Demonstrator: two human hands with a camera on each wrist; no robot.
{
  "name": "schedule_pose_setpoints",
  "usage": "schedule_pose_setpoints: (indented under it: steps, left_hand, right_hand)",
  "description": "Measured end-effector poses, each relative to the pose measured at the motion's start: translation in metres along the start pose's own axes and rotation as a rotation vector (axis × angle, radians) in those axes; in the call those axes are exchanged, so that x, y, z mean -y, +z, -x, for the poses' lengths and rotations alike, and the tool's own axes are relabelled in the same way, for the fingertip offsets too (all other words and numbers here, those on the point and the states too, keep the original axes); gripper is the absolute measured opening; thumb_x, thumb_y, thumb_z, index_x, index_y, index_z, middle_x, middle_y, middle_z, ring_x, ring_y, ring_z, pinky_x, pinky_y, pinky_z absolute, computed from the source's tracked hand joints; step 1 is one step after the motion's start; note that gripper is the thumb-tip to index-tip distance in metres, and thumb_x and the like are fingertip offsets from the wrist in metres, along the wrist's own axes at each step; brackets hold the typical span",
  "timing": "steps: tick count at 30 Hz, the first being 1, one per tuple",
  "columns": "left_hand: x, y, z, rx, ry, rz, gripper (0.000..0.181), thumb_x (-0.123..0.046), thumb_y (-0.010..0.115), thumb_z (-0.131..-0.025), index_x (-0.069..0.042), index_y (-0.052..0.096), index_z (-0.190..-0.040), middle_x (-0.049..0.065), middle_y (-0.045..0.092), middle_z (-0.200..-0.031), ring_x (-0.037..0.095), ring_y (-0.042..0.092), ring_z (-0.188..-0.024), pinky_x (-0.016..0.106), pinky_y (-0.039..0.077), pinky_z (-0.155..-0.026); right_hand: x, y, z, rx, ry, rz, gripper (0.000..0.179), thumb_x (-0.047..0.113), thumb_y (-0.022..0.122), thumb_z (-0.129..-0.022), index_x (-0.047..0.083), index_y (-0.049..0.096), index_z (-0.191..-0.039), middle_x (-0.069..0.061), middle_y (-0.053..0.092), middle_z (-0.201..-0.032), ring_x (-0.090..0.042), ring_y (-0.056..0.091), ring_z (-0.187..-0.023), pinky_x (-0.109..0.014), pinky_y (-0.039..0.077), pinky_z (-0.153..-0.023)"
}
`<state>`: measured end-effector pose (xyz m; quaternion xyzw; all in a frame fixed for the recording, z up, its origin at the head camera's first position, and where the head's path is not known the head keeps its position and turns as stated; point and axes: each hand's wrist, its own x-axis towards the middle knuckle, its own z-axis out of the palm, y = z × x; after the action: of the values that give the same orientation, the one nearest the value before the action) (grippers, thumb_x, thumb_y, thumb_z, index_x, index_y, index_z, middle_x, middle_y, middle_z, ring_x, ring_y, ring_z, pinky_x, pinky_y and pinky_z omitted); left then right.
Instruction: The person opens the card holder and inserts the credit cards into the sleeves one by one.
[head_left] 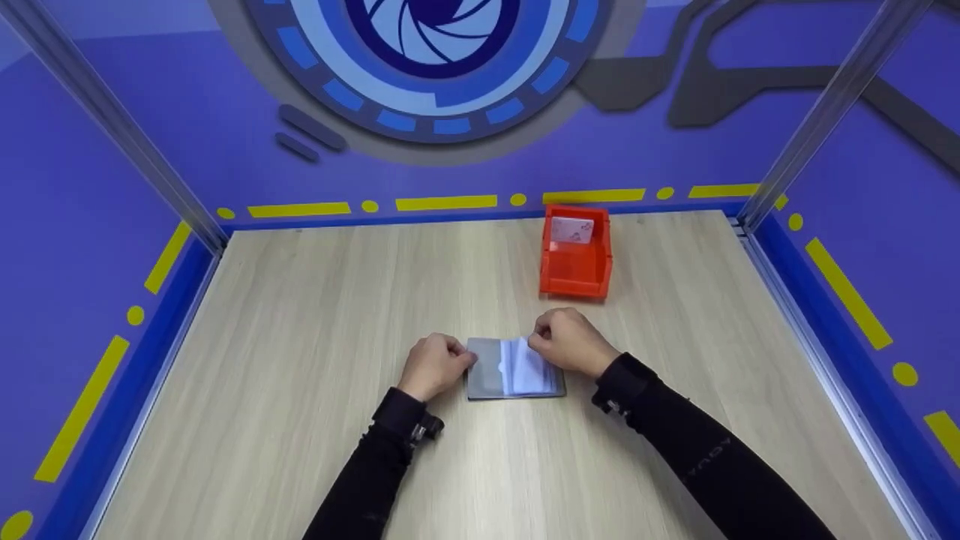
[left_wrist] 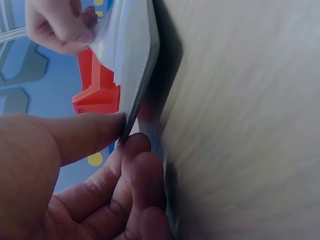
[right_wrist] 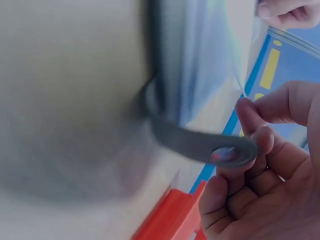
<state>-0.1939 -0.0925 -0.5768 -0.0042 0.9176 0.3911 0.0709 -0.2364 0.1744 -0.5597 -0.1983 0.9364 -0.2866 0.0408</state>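
A grey card holder (head_left: 484, 369) lies opened out on the table, with clear plastic sleeves (head_left: 527, 373) on its right half. My left hand (head_left: 433, 366) pinches the left edge of the cover (left_wrist: 141, 55) between thumb and fingers; the left wrist view shows that edge lifted off the table. Between thumb and index finger, my right hand (head_left: 574, 341) pinches the edge of a clear sleeve. In the right wrist view, a grey strap (right_wrist: 192, 142) with a round metal snap (right_wrist: 225, 154) sticks out from the holder against the right hand's fingers.
Behind the right hand stands a red bin (head_left: 576, 286) with a pinkish card (head_left: 571, 230) leaning inside at its back. The wood-grain table (head_left: 315, 315) is bounded by blue printed panels (head_left: 450, 180) and metal frame posts (head_left: 135, 142).
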Motion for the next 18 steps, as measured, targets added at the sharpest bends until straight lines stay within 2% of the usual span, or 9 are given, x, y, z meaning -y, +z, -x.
schedule_pose_setpoints:
  steps: [4, 10, 18]
  left_hand:
    - [0.0, 0.002, -0.001, -0.007, 0.015, -0.003, 0.016, -0.025, 0.079, -0.097, -0.014, 0.08, -0.087, -0.001, 0.072, -0.082, 0.015, 0.059, -0.072, 0.03, 0.044, -0.066]
    - [0.003, 0.004, -0.001, -0.011, 0.041, 0.003, 0.014, -0.022, 0.076, -0.098, -0.012, 0.082, -0.09, 0.001, 0.074, -0.084, 0.014, 0.06, -0.07, 0.029, 0.045, -0.066]
    - [0.001, 0.003, -0.003, -0.024, 0.061, -0.007, 0.014, -0.021, 0.075, -0.098, -0.012, 0.082, -0.089, 0.001, 0.073, -0.083, 0.014, 0.059, -0.069, 0.03, 0.045, -0.067]
  right_hand:
    - [0.007, 0.0, -0.005, 0.016, 0.024, -0.063, 0.02, 0.015, 0.067, -0.095, 0.012, 0.07, -0.076, 0.006, 0.052, -0.069, -0.011, 0.051, -0.067, -0.027, 0.039, -0.065]
    - [0.02, 0.007, -0.016, 0.038, 0.068, -0.146, 0.028, 0.019, 0.067, -0.096, 0.017, 0.062, -0.069, 0.008, 0.05, -0.066, -0.012, 0.049, -0.066, -0.028, 0.037, -0.065]
    - [0.032, 0.025, -0.028, 0.041, 0.091, -0.178, 0.032, 0.02, 0.068, -0.097, 0.019, 0.062, -0.065, 0.01, 0.052, -0.063, -0.011, 0.05, -0.064, -0.028, 0.039, -0.065]
